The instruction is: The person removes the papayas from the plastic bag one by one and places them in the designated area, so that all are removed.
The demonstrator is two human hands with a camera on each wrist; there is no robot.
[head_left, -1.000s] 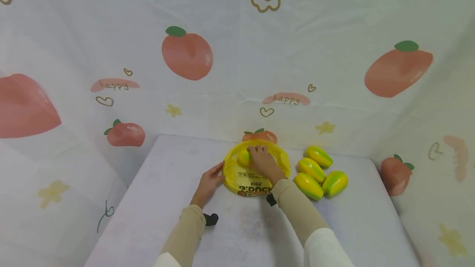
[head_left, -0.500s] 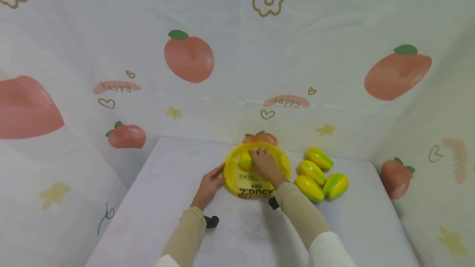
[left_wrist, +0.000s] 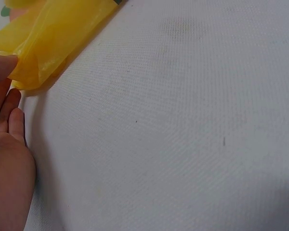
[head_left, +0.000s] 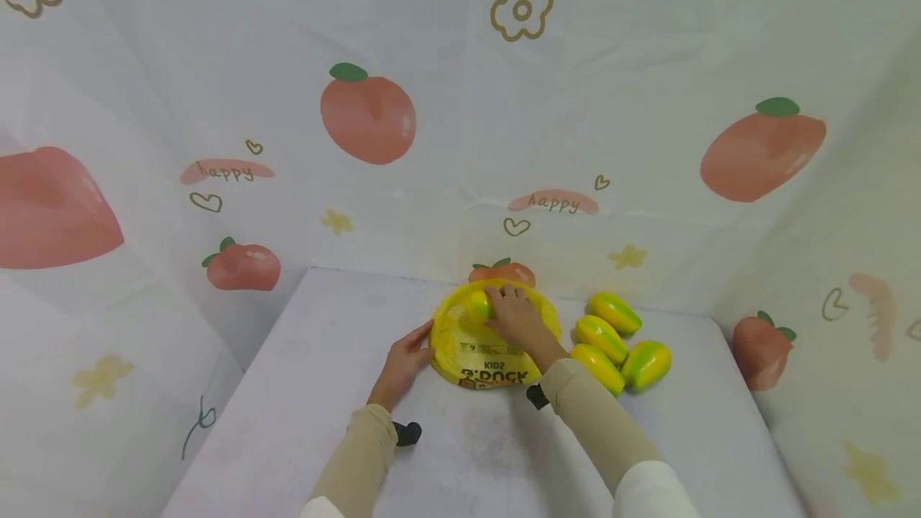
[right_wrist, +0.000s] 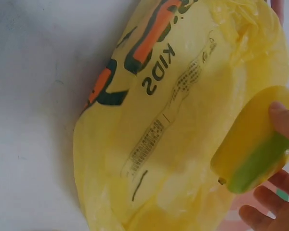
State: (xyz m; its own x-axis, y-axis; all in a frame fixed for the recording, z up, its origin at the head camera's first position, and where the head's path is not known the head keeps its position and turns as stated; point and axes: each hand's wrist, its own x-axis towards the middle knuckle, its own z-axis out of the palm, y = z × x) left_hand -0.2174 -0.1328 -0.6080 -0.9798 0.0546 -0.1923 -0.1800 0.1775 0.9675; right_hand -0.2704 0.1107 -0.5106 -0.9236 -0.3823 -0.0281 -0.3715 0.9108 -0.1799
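A yellow plastic bag (head_left: 449,362) with dark lettering stands on the table, its round mouth facing up. My left hand (head_left: 404,360) is at the bag's left side. In the left wrist view, the bag's yellow edge (left_wrist: 43,62) lies between the thumb and the fingers. My right hand (head_left: 516,316) reaches over the bag's mouth and holds a yellow-and-green papaya (head_left: 479,306) there. The right wrist view has this papaya (right_wrist: 255,139) with the thumb on one side and fingers on the other. Whether the papaya touches the bag's bottom, I cannot tell.
Several more yellow-and-green papayas (head_left: 646,364) lie close together on the table to the right of the bag. Behind and beside the white table (head_left: 324,390) hangs a fruit-printed cloth (head_left: 446,102). Black wrist mounts (head_left: 408,433) show under the wrists.
The right hand and its papaya shift very slightly within the bag's mouth. The left hand keeps its place at the bag's side. The whole head view has tilted a little.
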